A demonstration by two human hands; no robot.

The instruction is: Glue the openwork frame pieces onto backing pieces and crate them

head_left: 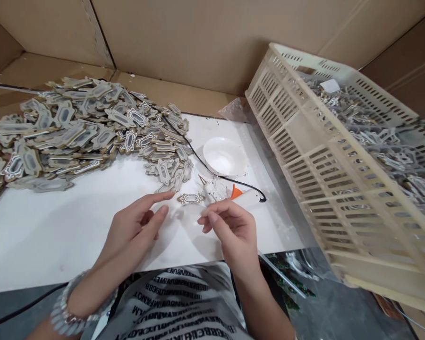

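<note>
Grey and gold frames lie heaped at the left in a loose pile (pixel 74 127), their long axes going every which way across the white tabletop (pixel 74 226). Next along, a beaded bracelet (pixel 69 307) rings the wrist, and here's the left hand (pixel 134 224): index finger stretched out, thumb well apart from it, nothing between them. Just beyond that fingertip sits the single frame (pixel 191 199), flat on the table, white-patterned face up, long axis running left to right, one pointed end towards the left index finger, the other towards the glue gun (pixel 215 191). And that gun lies with its metal nozzle aimed up and left, orange trigger (pixel 236 191) to the right, white bowl (pixel 224 156) behind. Over to the right hand (pixel 239 231), thumb and fingertips drawn close in a narrow pinch; whether they grip something small, can't tell. Far right, the slatted crate (pixel 297 137) slants across, loaded with bagged pieces (pixel 393 156).
</note>
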